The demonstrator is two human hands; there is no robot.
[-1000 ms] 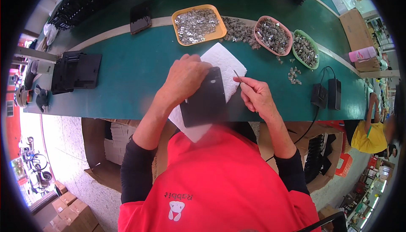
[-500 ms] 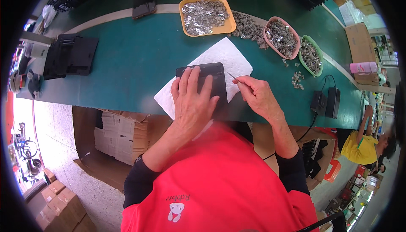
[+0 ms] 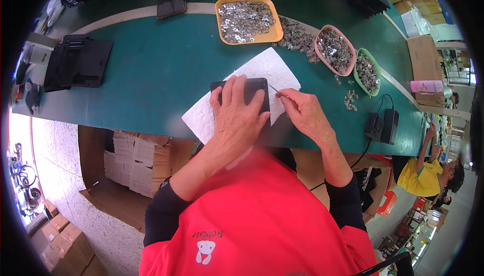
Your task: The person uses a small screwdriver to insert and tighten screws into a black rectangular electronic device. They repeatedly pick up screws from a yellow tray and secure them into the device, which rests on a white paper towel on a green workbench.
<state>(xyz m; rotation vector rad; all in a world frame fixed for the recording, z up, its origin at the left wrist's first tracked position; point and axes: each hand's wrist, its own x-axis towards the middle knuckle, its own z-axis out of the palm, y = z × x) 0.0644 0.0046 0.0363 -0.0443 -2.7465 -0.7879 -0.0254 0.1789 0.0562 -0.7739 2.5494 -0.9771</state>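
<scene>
A black plastic panel (image 3: 254, 85) rests on a white foam sheet (image 3: 277, 67) at the table's near edge. Across it lies my left hand (image 3: 236, 112), fingers spread and reaching the far edge, thumb by the near right corner. Much of the panel is hidden beneath that hand. My right hand (image 3: 305, 112) pinches a thin metal tool (image 3: 274, 89) between thumb and index finger. The tool's tip points at the panel's right edge; whether it touches cannot be made out.
A yellow tray (image 3: 275, 33), a pink basket (image 3: 318, 44) and a green basket (image 3: 374, 92) hold small metal clips. More loose clips (image 3: 297, 35) lie between them. Black plastic parts (image 3: 80, 62) stand at left. Power adapters (image 3: 389, 126) sit at right. A person in yellow (image 3: 421, 175) is farther right.
The panel now looks shorter from front to back, and my left hand's fingers have moved up to its far edge. My right hand has shifted slightly left with the tool.
</scene>
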